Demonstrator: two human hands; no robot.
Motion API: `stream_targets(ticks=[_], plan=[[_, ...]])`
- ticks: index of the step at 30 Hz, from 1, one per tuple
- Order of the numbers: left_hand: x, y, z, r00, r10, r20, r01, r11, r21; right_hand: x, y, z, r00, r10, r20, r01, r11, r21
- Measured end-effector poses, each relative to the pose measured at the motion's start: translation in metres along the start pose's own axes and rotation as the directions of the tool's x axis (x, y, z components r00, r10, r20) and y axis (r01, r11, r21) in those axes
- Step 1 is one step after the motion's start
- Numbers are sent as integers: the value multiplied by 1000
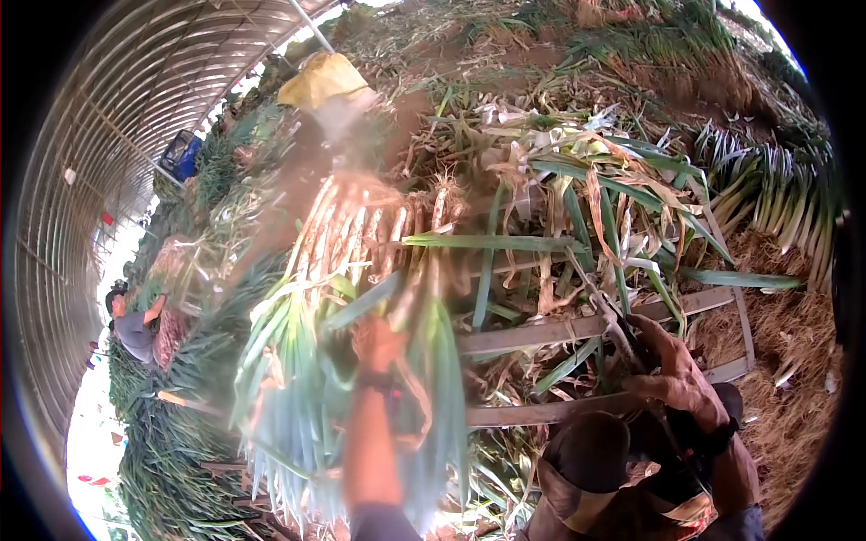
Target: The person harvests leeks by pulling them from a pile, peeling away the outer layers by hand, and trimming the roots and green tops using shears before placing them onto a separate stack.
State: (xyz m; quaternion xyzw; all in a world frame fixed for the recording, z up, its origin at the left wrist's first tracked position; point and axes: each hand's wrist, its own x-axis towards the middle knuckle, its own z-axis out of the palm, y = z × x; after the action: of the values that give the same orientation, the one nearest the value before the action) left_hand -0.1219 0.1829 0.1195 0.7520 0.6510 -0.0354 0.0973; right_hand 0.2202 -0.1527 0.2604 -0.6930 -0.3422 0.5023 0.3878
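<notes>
On the left lies a big bunch of green onions [356, 230], roots toward the top and green leaves hanging toward me. My left hand [379, 341] is on the bunch where the white stalks turn green, closed around stalks; a haze blurs its fingertips. My right hand [672, 374] grips what looks like an air blow gun [616, 335], its thin nozzle pointing up and left. The tool lies above a wooden frame [541, 336] with long slats. A single green leaf [492, 242] stretches from the bunch toward the nozzle.
Loose peeled leaves [577, 198] heap up behind the frame. More green onions [776, 185] lie at the right, with brown, straw-like litter [785, 334] below them. A co-worker [135, 329] bends over onions at the far left. My knees [586, 451] are close below the slats.
</notes>
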Motion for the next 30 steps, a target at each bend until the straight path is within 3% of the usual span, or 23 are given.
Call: stream_targets(ticks=[2,5,9,12,13,18,22,24,26,28,30], plan=[[-9,10,-15,998,-21,64,24,998,-50,5,13,4,999,-37,-7,38,998,57],[-1,-2,-4,1000,-25,-10,24,991,-132,16,34,-2,991,-134,-4,133,990,-37],[1,13,-4,999,-46,-11,46,999,-17,8,11,-5,995,-102,-2,101,988,-115],[-18,37,-3,999,-32,39,34,999,-32,5,6,-6,995,-98,12,99,990,-105],[-22,38,10,1000,9,-27,-9,1000,-7,7,15,-7,991,-135,14,135,984,-118],[-58,57,40,993,117,29,-115,991,-66,7,22,-4,966,-255,31,254,967,27],[-69,58,35,977,207,51,-200,973,-118,1,7,2,983,-183,21,183,983,1],[-64,61,17,966,125,227,-120,992,-35,1,12,1,983,-185,-1,185,980,71],[-58,57,14,968,118,220,-119,993,-8,4,31,2,972,-235,-29,237,963,132],[-49,48,34,981,134,142,-110,980,-167,5,44,2,962,-267,-54,272,949,159],[-45,47,40,986,124,113,-73,924,-374,5,46,-3,968,-245,-57,247,968,36]])
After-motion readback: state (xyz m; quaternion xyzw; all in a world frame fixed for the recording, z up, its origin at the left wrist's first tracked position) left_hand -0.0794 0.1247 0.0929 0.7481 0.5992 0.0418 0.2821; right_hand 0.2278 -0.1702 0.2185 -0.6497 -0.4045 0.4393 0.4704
